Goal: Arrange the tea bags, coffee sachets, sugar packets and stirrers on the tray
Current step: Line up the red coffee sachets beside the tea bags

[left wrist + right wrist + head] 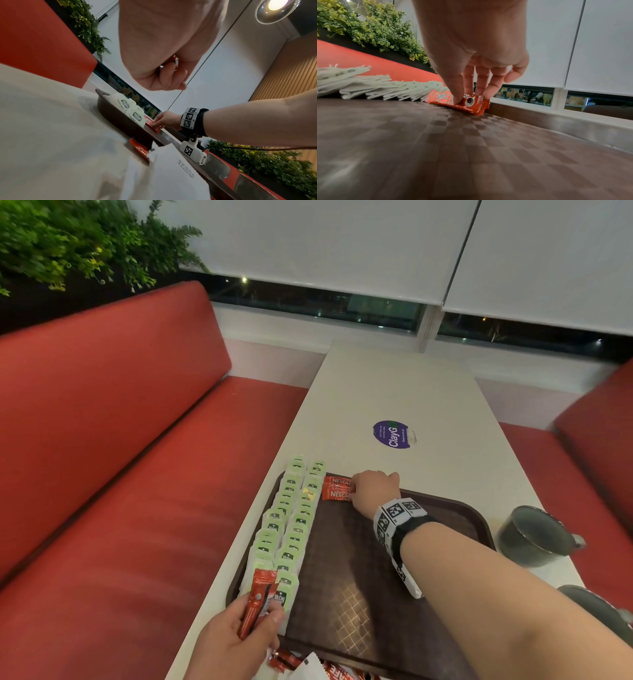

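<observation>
A brown tray [346, 583] lies on the white table [411, 392]. Two rows of green tea bags [294, 518] overlap along its left side. At the tray's far end lie red coffee sachets [337, 490], right of the tea bags. My right hand [355, 491] pinches the top sachet [462, 104] between thumb and fingers [482, 83], against the far rim. My left hand [246, 628] hovers at the tray's near left corner, gripping a bunch of red sachets [259, 594]. The left wrist view shows the tea bags [130, 108] and the right hand [163, 121] on a sachet [150, 123].
A dark mug [534, 535] stands right of the tray, a second one [596, 607] nearer me. Loose red sachets and a white packet [308, 666] lie at the table's near edge. A purple sticker [394, 434] marks the table. Red bench seats [120, 474] flank it.
</observation>
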Tool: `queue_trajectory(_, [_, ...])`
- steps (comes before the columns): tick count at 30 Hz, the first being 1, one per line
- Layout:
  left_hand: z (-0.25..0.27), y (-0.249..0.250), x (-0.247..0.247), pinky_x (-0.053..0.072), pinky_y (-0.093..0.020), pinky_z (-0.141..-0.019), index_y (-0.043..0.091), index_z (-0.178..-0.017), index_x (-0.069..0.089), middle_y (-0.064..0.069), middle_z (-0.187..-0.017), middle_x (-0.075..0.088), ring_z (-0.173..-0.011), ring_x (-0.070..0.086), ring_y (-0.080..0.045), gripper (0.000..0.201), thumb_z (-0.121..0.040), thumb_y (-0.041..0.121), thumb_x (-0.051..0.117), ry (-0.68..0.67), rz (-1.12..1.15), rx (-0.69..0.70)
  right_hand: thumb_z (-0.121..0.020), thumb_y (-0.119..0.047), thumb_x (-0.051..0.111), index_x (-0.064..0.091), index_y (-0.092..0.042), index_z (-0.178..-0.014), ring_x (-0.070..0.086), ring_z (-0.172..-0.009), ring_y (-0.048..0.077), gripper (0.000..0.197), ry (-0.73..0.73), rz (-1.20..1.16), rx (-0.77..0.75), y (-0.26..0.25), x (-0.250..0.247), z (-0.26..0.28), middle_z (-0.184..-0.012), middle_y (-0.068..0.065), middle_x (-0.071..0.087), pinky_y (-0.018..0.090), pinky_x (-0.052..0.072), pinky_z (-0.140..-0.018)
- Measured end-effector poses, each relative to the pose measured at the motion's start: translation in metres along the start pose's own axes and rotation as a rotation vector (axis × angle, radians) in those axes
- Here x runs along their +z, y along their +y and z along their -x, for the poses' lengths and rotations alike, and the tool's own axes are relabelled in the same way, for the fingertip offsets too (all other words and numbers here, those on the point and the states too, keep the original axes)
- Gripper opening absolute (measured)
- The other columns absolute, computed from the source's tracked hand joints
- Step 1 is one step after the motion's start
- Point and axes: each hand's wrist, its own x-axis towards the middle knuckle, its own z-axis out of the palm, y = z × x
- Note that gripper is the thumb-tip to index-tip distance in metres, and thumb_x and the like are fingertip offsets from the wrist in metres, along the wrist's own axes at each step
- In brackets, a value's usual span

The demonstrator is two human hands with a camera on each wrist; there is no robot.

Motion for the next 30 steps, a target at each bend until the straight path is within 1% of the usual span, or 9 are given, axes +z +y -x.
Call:
queue_trajectory(2, [0.001,0.001,0.000,0.040,-0.024,-0.058,0.018,-0.083,0.069,-0.007,-0.058,0.066,-0.044,0.051,-0.006,0.003,-0.085,0.018,0.067,0.006,-0.001,0.005,-0.093,-0.030,0.050,0.061,-0.023,-0.103,0.058,-0.102,0.023,0.016,-0.021,-0.018,0.024,0.001,-0.001,0.000,-0.105,0.000,0.064,0.040,0.032,-0.093])
queue_trajectory(5, [0.001,0.002,0.001,0.040,-0.025,-0.061,0.020,-0.082,0.068,-0.005,-0.059,0.067,-0.045,0.052,-0.004,0.004,-0.085,0.021,0.067,0.009,-0.025,0.026,-0.093,-0.033,0.050,0.061,-0.021,-0.104,0.058,-0.103,0.024,0.019,-0.040,-0.061,0.025,0.000,-0.002,0.000,-0.108,0.001,0.063,0.040,0.033,-0.092])
queue_trajectory(11, [0.001,0.002,0.001,0.039,-0.024,-0.058,0.018,-0.082,0.068,-0.005,-0.059,0.067,-0.043,0.051,-0.003,0.004,-0.085,0.020,0.067,0.001,-0.032,0.019,-0.095,-0.031,0.047,0.060,-0.021,-0.105,0.058,-0.104,0.023,0.020,-0.042,-0.092,0.025,-0.003,-0.005,0.001,-0.110,0.001,0.063,0.039,0.034,-0.092])
queue_trajectory(13, [0.001,0.001,0.000,0.039,-0.024,-0.059,0.019,-0.082,0.068,-0.004,-0.060,0.067,-0.043,0.051,-0.003,0.004,-0.085,0.021,0.067,-0.004,-0.042,0.018,-0.095,-0.034,0.047,0.060,-0.021,-0.107,0.058,-0.104,0.023,0.022,-0.043,-0.094,0.020,-0.003,-0.006,0.002,-0.110,0.001,0.063,0.039,0.034,-0.092])
queue_trajectory(16, [0.001,0.001,0.000,0.039,-0.023,-0.058,0.019,-0.082,0.068,-0.004,-0.061,0.068,-0.043,0.051,-0.003,0.005,-0.085,0.022,0.066,-0.009,-0.042,0.022,-0.089,-0.045,0.053,0.061,-0.022,-0.109,0.057,-0.103,0.023,0.032,-0.038,-0.120,-0.056,-0.004,-0.006,0.006,-0.110,0.000,0.063,0.039,0.034,-0.092])
queue_trajectory(19, [0.001,0.001,-0.001,0.039,-0.023,-0.057,0.020,-0.084,0.068,-0.004,-0.061,0.067,-0.044,0.051,-0.003,0.004,-0.086,0.023,0.066,-0.015,-0.041,0.024,-0.083,-0.053,0.060,0.058,-0.024,-0.119,0.052,-0.110,0.023,0.045,-0.065,-0.036,-0.145,-0.005,-0.003,0.011,-0.116,0.000,0.059,0.041,0.035,-0.094])
queue_trajectory(24, [-0.001,-0.002,-0.001,0.039,-0.025,-0.056,0.018,-0.084,0.068,-0.006,-0.059,0.066,-0.046,0.051,-0.010,0.003,-0.085,0.020,0.067,-0.016,-0.016,0.008,-0.086,-0.050,0.061,0.056,-0.022,-0.119,0.049,-0.113,0.024,0.044,-0.096,-0.032,-0.108,-0.005,-0.002,0.008,-0.119,0.002,0.056,0.041,0.035,-0.096])
queue_trajectory(27, [-0.003,-0.004,-0.002,0.040,-0.027,-0.059,0.018,-0.085,0.068,-0.006,-0.060,0.066,-0.048,0.051,-0.012,0.002,-0.085,0.020,0.067,-0.018,-0.012,-0.001,-0.085,-0.046,0.064,0.056,-0.023,-0.117,0.050,-0.113,0.024,0.040,-0.098,-0.077,-0.084,-0.005,-0.002,0.005,-0.117,0.002,0.058,0.041,0.035,-0.095])
queue_trajectory(30, [-0.004,-0.005,-0.002,0.040,-0.028,-0.061,0.018,-0.085,0.068,-0.006,-0.060,0.067,-0.049,0.052,-0.012,0.003,-0.085,0.021,0.067,-0.017,-0.014,-0.012,-0.084,-0.044,0.065,0.054,-0.024,-0.118,0.051,-0.113,0.024,0.041,-0.096,-0.099,-0.066,-0.005,-0.003,0.002,-0.118,0.001,0.059,0.041,0.035,-0.095])
